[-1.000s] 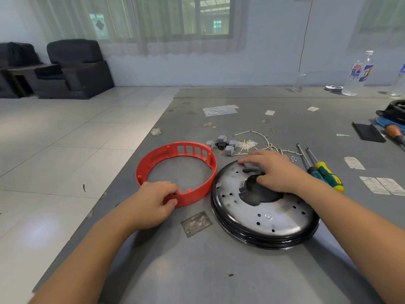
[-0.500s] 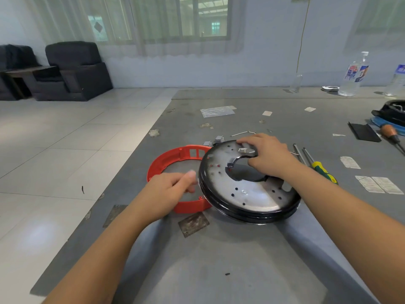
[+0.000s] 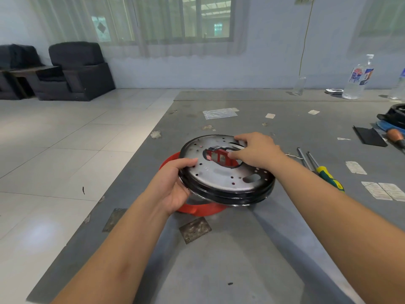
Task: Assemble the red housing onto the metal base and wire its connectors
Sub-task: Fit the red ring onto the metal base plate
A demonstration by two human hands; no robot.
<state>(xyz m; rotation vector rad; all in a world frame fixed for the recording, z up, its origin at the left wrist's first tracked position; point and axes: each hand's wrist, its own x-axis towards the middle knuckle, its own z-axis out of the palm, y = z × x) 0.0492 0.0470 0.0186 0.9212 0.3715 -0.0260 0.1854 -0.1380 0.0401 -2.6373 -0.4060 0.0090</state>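
Note:
The round metal base [image 3: 221, 176], silver on top with a black rim and a large middle hole, is held over the red ring housing [image 3: 202, 209]. The housing lies on the grey table [image 3: 219, 260] and mostly hides under the base; part of its slotted wall shows through the hole. My left hand [image 3: 175, 185] grips the base's left rim, thumb on top. My right hand [image 3: 256, 150] holds the far edge of the middle hole, fingers curled over it. The small connectors and wires are hidden behind the base.
Two screwdrivers [image 3: 317, 170] lie right of the base. A black pad [image 3: 369, 137], a wooden-handled tool [image 3: 395, 137] and a black part sit at the right edge. Water bottles [image 3: 359, 77] stand at the back. The table's left edge drops to tiled floor; paper scraps dot the surface.
The metal base has been lifted and carried left, over the red housing. My left hand left the housing and took hold of the base's left rim.

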